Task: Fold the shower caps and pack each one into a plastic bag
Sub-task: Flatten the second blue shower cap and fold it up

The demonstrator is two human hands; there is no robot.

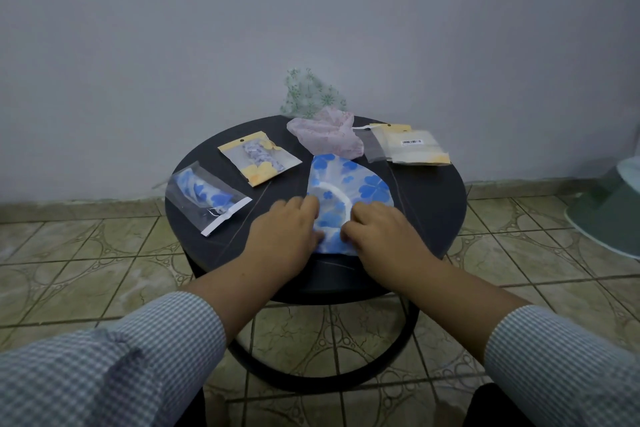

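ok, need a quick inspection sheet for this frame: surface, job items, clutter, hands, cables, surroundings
Surface: round dark table with ring base.
Job items: blue-flower shower cap lies flat at the near middle; pink cap and green-print cap loose at the far edge; clear bag with a blue cap at left; yellow-card bag with a folded cap beside it; stack of empty bags at far right.
Clutter: nothing seen.
Hands: left hand and right hand both grip the blue-flower shower cap's near edge.
Cables: nothing seen.
Surroundings: plain wall, patterned tile floor, pale green object at right, unclear.
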